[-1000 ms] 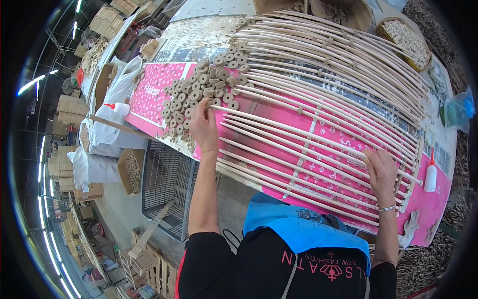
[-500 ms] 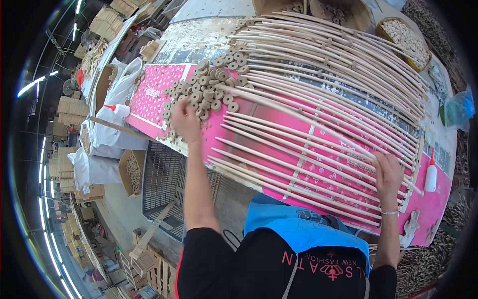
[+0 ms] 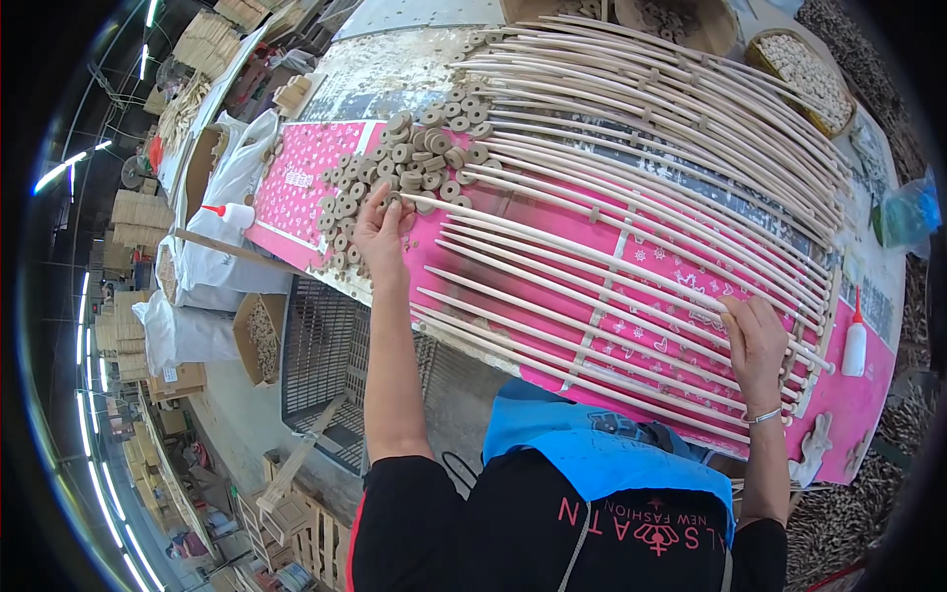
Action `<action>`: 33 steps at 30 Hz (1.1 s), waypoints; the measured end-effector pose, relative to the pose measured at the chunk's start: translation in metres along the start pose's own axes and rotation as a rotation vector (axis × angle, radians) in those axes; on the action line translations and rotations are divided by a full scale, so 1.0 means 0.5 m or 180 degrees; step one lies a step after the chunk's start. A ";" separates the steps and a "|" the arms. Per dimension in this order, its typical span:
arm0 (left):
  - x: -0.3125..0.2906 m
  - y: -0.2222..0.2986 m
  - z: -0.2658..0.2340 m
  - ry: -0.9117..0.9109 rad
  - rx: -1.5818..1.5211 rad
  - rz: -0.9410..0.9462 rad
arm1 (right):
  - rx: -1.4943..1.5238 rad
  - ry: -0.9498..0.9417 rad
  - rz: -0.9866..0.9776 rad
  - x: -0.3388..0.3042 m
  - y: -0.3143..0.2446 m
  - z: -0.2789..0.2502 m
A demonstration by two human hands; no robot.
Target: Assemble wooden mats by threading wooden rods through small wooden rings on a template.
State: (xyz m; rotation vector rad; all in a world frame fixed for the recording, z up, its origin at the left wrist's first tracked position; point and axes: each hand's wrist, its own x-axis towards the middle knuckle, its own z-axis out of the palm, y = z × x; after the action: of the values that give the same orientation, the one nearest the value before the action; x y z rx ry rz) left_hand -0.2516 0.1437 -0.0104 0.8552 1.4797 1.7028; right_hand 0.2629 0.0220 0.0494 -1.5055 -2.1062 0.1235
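A long pale wooden stick [image 3: 464, 210] lies slantwise over a row of similar sticks [image 3: 572, 288] on the pink-covered table. Near its right end, my right hand [image 3: 758, 340] has its fingers closed around it. At the other end, my left hand [image 3: 381, 235] pinches a small brown wooden ring [image 3: 393, 198] between thumb and fingers. The stick's tip is at this ring; whether it has entered the hole I cannot tell. Just beyond my left hand is a loose heap of the same rings [image 3: 400, 158].
Many more sticks [image 3: 651, 118], some with rings on them, cover the far side. A white glue bottle with a red tip [image 3: 854, 350] stands at right, another bottle [image 3: 235, 214] at left. A basket of pale pieces [image 3: 804, 74] sits far right. A dark plastic crate [image 3: 321, 355] is below left.
My left hand has come out of the ring heap with a ring, towards the stick's tip. My right hand has shifted slightly left, and the stick's left end has moved left and nearer to me.
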 end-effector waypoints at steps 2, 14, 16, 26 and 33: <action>-0.003 -0.007 0.000 -0.0084 -0.0033 -0.0016 | -0.0001 -0.0015 0.0003 -0.001 -0.001 0.000; -0.020 0.007 0.008 -0.0070 0.1728 0.0831 | -0.0064 -0.0075 0.0003 -0.005 0.003 -0.007; -0.026 0.013 0.016 -0.0034 0.1904 0.0928 | -0.0073 -0.0015 -0.0060 -0.003 0.005 -0.005; -0.037 0.019 0.029 0.0125 0.2314 0.1311 | -0.0044 -0.0062 0.0018 -0.007 0.003 -0.012; -0.038 0.025 0.033 0.0130 0.2508 0.1515 | -0.0054 -0.0066 0.0006 -0.003 0.002 -0.018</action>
State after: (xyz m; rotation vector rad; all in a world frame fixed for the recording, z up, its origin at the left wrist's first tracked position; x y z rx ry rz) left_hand -0.2291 0.1351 0.0034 1.6976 2.1416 1.4212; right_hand 0.2686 0.0189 0.0560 -1.5222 -2.1271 0.1228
